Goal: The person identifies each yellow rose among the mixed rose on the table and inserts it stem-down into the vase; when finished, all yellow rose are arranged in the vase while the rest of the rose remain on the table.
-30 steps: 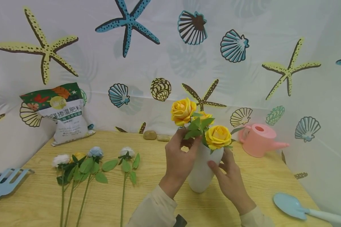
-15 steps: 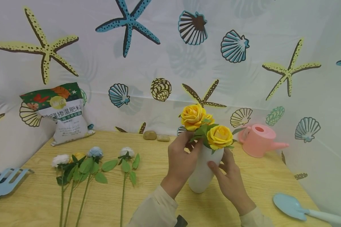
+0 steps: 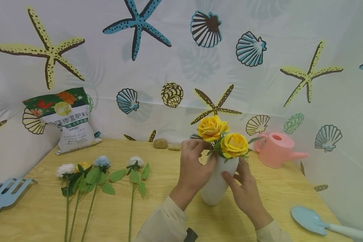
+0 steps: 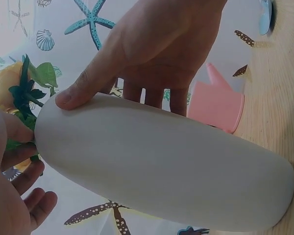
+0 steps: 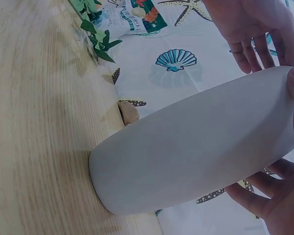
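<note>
A white vase [image 3: 215, 183] stands on the wooden table, with several yellow roses [image 3: 234, 145] rising from its mouth. My right hand [image 3: 245, 193] grips its right side near the top; in the left wrist view the thumb of that right hand [image 4: 157, 44] lies along the vase [image 4: 161, 161] just below the rim. At the left of the mouth, my left hand [image 3: 195, 168] pinches a yellow rose among its leaves, under the rear blooms [image 3: 210, 128]. The roses' lower stems are hidden inside the vase.
Left on the table lie white, yellow and blue roses [image 3: 102, 161] and a separate white rose [image 3: 136, 162]. A fertilizer bag [image 3: 75, 129], stones [image 3: 160, 144] and a pink watering can [image 3: 276, 149] line the back. A hand fork [image 3: 7, 195] and trowel [image 3: 308, 218] flank the sides.
The rear yellow rose has moved down and to the right, closer to the front bloom. My left fingers have shifted with it at the vase mouth; my right hand holds its place.
</note>
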A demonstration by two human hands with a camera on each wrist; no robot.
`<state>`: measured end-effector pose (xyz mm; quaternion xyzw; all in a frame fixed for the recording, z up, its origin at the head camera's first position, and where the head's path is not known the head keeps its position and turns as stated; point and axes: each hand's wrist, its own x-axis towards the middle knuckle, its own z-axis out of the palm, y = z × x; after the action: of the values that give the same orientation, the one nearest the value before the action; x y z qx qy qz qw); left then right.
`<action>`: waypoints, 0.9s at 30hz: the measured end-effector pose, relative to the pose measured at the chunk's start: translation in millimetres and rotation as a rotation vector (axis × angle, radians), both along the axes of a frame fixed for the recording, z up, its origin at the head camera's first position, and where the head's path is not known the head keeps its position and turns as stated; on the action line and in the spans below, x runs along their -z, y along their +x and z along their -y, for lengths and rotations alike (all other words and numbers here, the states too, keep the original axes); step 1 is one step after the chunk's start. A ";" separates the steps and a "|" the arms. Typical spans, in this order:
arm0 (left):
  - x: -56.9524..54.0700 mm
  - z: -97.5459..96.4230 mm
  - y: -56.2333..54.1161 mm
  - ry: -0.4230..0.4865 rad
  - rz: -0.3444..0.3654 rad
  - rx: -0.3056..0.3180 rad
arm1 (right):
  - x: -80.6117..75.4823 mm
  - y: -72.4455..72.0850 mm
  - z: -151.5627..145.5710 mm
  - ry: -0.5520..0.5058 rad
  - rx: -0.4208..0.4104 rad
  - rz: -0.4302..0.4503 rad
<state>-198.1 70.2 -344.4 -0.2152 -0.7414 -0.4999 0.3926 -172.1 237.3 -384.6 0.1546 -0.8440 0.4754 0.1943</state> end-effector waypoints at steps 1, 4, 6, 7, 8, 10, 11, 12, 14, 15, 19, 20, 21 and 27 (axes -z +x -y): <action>-0.6 1.0 0.2 0.003 0.011 0.010 | -0.3 -0.3 -0.2 0.000 -0.001 -0.002; -1.3 4.3 0.3 0.009 0.032 0.030 | -0.7 -0.6 -0.7 0.000 -0.001 -0.007; -0.8 7.4 0.4 0.008 0.040 0.043 | -0.6 -0.2 -0.8 0.000 0.003 -0.009; -0.4 9.5 0.4 0.004 0.040 0.047 | -0.6 0.0 -0.8 -0.003 0.004 -0.008; 0.5 12.0 0.3 -0.001 0.039 0.051 | -0.4 0.2 -0.8 -0.003 0.005 -0.006; 2.0 18.5 0.1 -0.017 0.039 0.055 | -0.3 0.5 -0.6 -0.005 0.003 0.000; 3.1 22.5 -0.1 -0.025 0.039 0.053 | -0.3 0.6 -0.5 -0.007 0.003 0.002; 3.9 26.8 -0.1 -0.031 0.037 0.049 | -0.2 0.5 -0.5 -0.003 0.003 0.001; 6.4 38.4 0.2 -0.043 0.035 0.029 | 0.3 0.8 1.0 0.002 -0.001 0.000; 7.5 44.6 0.7 -0.046 0.035 0.016 | 0.3 0.9 1.7 0.004 -0.001 -0.001; 11.8 69.5 1.7 -0.030 0.024 -0.042 | 0.4 1.3 3.0 0.016 0.003 -0.014; 12.2 75.7 2.3 -0.020 0.023 -0.053 | 0.4 1.4 3.1 0.018 0.004 -0.017; 12.7 81.9 2.8 -0.011 0.020 -0.063 | 0.3 1.3 3.2 0.022 0.004 -0.020; 13.7 120.5 10.4 0.020 0.049 -0.115 | 0.8 2.6 2.4 0.027 0.009 -0.021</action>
<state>-187.7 -50.3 -358.1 -0.1560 -0.7568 -0.4891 0.4047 -169.5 234.9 -385.3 0.1583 -0.8490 0.4614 0.2031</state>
